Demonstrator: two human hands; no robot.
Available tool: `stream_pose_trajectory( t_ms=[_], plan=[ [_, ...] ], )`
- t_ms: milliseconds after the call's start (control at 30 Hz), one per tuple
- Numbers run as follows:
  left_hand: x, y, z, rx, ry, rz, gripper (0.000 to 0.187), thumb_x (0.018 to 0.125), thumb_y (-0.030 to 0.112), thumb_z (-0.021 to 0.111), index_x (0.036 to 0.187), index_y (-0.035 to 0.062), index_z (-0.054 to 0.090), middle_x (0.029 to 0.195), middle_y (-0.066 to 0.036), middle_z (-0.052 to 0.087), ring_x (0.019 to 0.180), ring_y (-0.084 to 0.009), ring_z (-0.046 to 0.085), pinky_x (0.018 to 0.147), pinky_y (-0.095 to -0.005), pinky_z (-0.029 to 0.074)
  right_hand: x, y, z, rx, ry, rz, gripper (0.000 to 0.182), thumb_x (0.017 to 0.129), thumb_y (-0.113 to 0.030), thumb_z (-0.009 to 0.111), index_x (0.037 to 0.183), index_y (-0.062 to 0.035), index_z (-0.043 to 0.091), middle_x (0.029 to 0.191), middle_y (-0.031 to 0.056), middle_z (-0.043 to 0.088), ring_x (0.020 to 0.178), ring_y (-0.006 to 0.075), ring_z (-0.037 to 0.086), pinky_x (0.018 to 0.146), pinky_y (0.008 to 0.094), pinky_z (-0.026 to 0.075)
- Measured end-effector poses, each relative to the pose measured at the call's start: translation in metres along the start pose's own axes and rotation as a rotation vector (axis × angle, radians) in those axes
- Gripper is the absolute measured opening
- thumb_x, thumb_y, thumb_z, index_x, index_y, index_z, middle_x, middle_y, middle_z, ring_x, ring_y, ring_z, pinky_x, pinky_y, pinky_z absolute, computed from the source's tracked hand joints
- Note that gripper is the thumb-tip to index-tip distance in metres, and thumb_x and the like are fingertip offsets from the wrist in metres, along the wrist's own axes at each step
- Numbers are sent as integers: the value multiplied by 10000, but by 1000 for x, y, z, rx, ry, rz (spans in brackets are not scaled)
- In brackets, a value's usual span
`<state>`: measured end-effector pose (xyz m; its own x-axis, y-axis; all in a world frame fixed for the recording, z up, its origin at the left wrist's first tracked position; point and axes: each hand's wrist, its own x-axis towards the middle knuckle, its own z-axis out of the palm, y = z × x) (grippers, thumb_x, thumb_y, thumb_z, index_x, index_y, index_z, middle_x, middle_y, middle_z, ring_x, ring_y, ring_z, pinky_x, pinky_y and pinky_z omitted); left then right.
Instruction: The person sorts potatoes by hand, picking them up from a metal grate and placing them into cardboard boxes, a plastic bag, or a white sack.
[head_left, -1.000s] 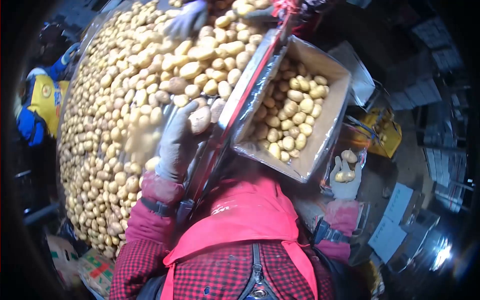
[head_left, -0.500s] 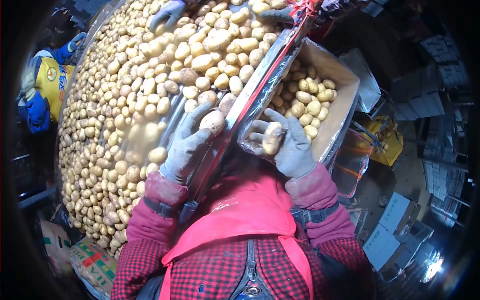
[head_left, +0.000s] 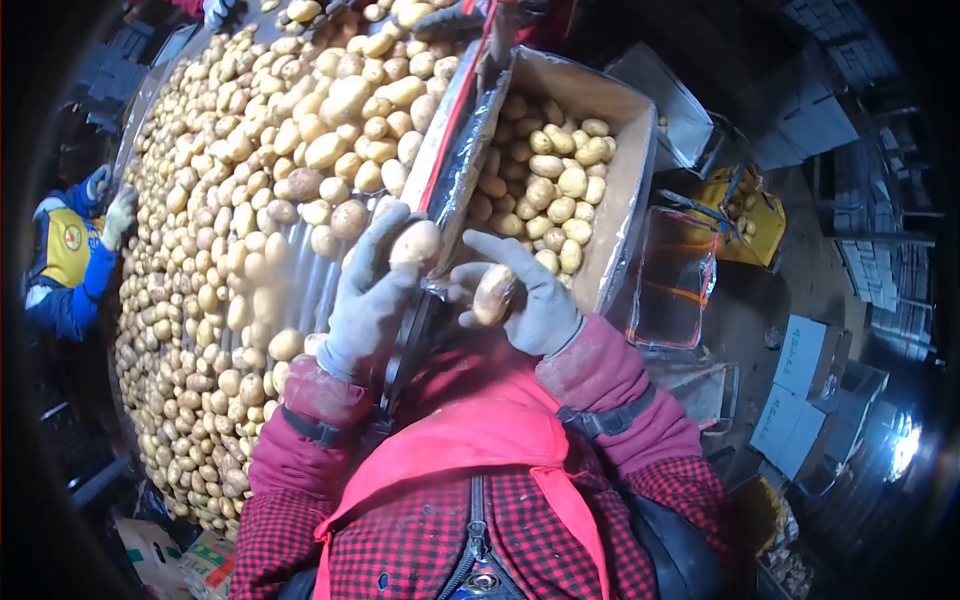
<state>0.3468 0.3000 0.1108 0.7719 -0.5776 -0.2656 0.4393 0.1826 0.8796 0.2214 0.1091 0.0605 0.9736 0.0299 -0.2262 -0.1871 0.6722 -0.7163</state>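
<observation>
My left hand, in a grey glove, is closed around a large pale potato at the edge of the sorting table. Another potato, elongated with a brownish patch, sits in the fingers of my gloved right hand, in front of my apron. Just beyond that hand stands a cardboard box lined with clear plastic, partly filled with potatoes. To the left, a broad heap of loose potatoes covers the table, with bare metal rollers showing near my left hand.
A red-edged rail divides the heap from the box. At the far left a person in a yellow apron reaches toward the heap. A yellow bag and a plastic-lined crate stand at right; pale boxes lie beyond.
The view has shifted, so the box and rail appear further left. My right hand has drawn its potato back from the box opening toward my body. Both hands still hold their potatoes.
</observation>
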Motion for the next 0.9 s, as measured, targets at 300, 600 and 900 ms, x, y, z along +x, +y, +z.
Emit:
stream_pose_trajectory(
  t_ms=[300, 600, 900],
  plan=[
    [10, -35, 56, 791, -558, 279, 676, 948, 135, 681, 1555, -32, 434, 1552, -244, 491, 1451, -372, 482, 1188, -439, 400, -30, -13, -1, 577, 149, 34, 386, 1041, -336, 613, 1344, -97, 586, 1157, 91, 713, 1074, 211, 706, 912, 349, 589],
    [67, -39, -2, 1107, -307, 489, 559, 989, -21, 536, 1542, -30, 458, 1556, -188, 503, 1463, -291, 462, 1224, -408, 343, -147, -42, -108, 381, 613, -422, 632, 1043, -562, 535, 1395, -41, 591, 1046, 176, 738, 595, 196, 637, 514, 326, 514],
    [72, -43, 3, 1714, -537, 781, 504, 876, 92, 667, 1377, 41, 634, 1403, -195, 631, 1338, -384, 563, 1158, -525, 386, -303, -4, -181, 455, 1307, -642, 535, 1027, -512, 574, 1354, -92, 625, 1239, 162, 707, 827, 215, 681, 607, 327, 556]
  ],
)
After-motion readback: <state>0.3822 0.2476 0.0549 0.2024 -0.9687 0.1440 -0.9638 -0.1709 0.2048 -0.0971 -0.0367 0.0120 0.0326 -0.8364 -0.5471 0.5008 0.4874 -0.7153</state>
